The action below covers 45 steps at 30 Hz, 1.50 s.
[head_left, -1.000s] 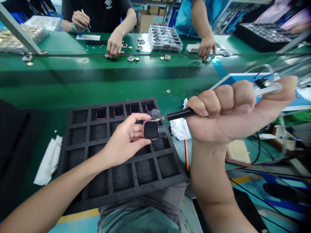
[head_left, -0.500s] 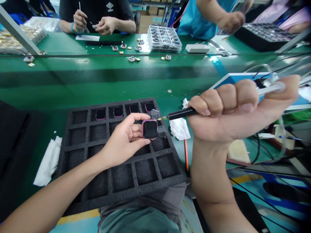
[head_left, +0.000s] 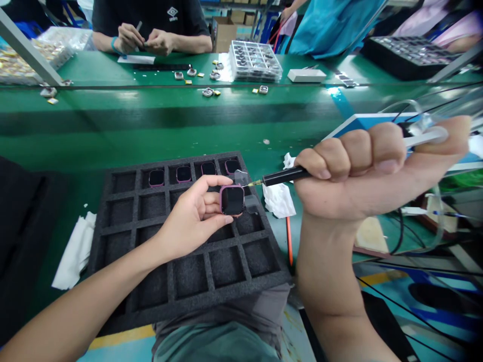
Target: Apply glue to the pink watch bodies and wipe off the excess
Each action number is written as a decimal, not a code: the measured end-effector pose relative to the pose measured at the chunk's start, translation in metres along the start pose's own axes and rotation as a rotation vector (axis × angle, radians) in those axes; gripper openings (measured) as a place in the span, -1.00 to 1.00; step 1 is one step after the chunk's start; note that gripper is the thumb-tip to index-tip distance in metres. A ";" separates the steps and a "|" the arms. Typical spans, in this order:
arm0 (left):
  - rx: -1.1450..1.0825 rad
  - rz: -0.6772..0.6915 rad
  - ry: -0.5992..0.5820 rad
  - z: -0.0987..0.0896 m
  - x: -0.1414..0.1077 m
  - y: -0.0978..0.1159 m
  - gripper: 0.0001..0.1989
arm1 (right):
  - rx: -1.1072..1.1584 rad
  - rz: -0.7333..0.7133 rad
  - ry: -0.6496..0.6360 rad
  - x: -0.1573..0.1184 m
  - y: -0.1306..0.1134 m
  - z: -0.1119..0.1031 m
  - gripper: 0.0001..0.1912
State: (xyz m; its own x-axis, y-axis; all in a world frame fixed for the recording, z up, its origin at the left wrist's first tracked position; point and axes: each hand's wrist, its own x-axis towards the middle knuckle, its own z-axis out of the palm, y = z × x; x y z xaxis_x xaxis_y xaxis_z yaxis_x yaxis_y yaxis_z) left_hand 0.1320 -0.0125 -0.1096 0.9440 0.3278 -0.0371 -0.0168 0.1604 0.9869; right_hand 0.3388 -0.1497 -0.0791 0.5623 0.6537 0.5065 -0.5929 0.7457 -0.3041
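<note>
Between the thumb and fingers of my left hand [head_left: 199, 211] is a smartwatch case [head_left: 232, 200] with a purple frame and a dark screen, held over the foam tray. Wrapped in a fist, my right hand [head_left: 350, 176] grips a dispensing syringe [head_left: 283, 176] with a black barrel and a thin needle. The needle tip lies at the upper right edge of the watch case; I cannot tell whether it touches. A clear film tab sticks out beside the case. Several similar watch cases [head_left: 183, 174] sit in the back row of the black foam tray [head_left: 188, 300].
White tissue [head_left: 279, 199] and a red stick [head_left: 289, 241] lie right of the tray, another tissue [head_left: 75, 251] left. Across the bench a co-worker's hands [head_left: 145, 40] handle a small part near a clear compartment box [head_left: 256, 60]. Cables and tubing run at right.
My right hand and the syringe have shifted slightly right, the needle tip with them. The watch case has barely moved. Across the bench, the person in blue has drawn an arm back.
</note>
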 end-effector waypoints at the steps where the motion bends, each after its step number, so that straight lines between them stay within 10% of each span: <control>1: -0.001 -0.001 0.001 0.000 0.000 0.000 -0.48 | 0.019 0.000 0.021 0.000 0.000 -0.003 -0.38; 11: -0.007 -0.006 0.010 -0.001 0.001 0.001 -0.47 | 0.026 -0.004 -0.070 0.005 -0.002 -0.009 -0.31; 17: -0.009 -0.008 0.013 -0.001 0.001 0.001 -0.47 | 0.018 0.035 0.129 -0.002 -0.002 0.009 -0.30; 35: -0.020 -0.002 0.024 0.000 0.002 0.002 -0.46 | -0.101 -0.043 -0.250 0.014 -0.003 -0.017 -0.28; 45: -0.027 -0.005 0.029 -0.001 0.002 0.002 -0.45 | -0.253 -0.004 -0.104 0.009 -0.009 -0.016 -0.31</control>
State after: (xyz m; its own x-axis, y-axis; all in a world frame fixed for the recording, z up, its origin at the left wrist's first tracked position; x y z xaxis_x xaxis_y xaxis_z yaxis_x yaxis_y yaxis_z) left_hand 0.1333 -0.0111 -0.1075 0.9343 0.3532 -0.0473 -0.0210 0.1870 0.9821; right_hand 0.3580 -0.1484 -0.0850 0.4943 0.6433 0.5847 -0.4206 0.7656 -0.4868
